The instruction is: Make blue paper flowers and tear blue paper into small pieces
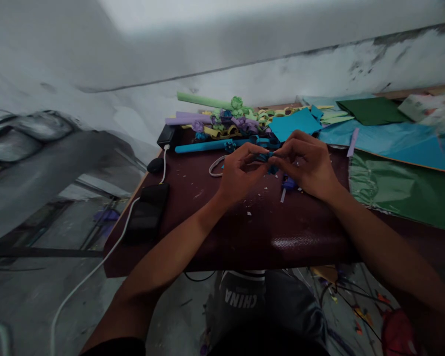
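Over the dark red table (222, 237), my left hand (241, 173) and my right hand (307, 165) meet, fingertips pinched on a small folded blue paper piece (270, 158). Just behind them lies a rolled blue paper tube (207, 146) with blue paper loops beside it. Under my right hand is a small purple-blue item (289, 183) with a pale strip (283, 195) next to it. A white loop (215, 167) rests left of my left hand.
Green (203, 100) and purple paper rolls, paper flowers and yellow chains lie along the back. Blue sheets (294, 124) and green sheets (404, 188) cover the right. A black phone (147, 212), white cable (92, 269) and black mouse (155, 165) are at left.
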{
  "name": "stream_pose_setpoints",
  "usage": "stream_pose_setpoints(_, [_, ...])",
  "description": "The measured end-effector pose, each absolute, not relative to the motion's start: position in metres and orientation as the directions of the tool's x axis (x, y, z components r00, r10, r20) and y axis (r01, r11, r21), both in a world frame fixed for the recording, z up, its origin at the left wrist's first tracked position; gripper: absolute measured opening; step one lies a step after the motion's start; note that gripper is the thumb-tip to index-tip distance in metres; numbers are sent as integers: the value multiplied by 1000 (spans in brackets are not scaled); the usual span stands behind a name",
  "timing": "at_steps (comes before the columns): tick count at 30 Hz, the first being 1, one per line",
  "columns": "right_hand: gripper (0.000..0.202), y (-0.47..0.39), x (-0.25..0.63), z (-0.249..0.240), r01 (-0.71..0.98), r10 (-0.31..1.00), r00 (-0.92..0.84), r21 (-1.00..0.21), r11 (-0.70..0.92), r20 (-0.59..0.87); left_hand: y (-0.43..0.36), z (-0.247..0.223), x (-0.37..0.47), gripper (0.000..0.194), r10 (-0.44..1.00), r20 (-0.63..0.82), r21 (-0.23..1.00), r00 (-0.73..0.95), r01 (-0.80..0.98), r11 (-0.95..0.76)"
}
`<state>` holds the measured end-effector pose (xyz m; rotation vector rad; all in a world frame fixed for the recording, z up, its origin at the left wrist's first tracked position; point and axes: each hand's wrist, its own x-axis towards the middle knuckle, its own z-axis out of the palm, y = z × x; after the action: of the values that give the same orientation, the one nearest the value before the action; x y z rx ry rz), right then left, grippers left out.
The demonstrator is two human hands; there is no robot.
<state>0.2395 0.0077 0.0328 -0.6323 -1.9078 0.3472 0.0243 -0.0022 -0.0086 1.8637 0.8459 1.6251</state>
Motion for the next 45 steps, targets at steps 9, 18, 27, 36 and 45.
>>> stream_pose_setpoints(9, [16, 7, 240, 34, 236, 610, -345, -563, 792, 713, -3, -5, 24, 44, 719, 688, 712, 99, 95, -695])
stream_pose_setpoints(18, [18, 7, 240, 36, 221, 601, -362, -561, 798, 713, -3, -3, 21, 38, 732, 664, 731, 152, 76, -678])
stream_pose_setpoints(27, [19, 7, 240, 34, 227, 604, -376, -563, 795, 702, -3, -2, 21, 43, 761, 620, 767, 192, 53, -639])
stream_pose_setpoints(36, [8, 9, 240, 31, 248, 562, -390, -505, 827, 729, 2, -7, 21, 42, 760, 623, 763, 184, 72, -643])
stream_pose_setpoints(45, [5, 9, 240, 31, 232, 537, -391, -485, 843, 747, 1, -5, 21, 39, 729, 658, 733, 188, 60, -677])
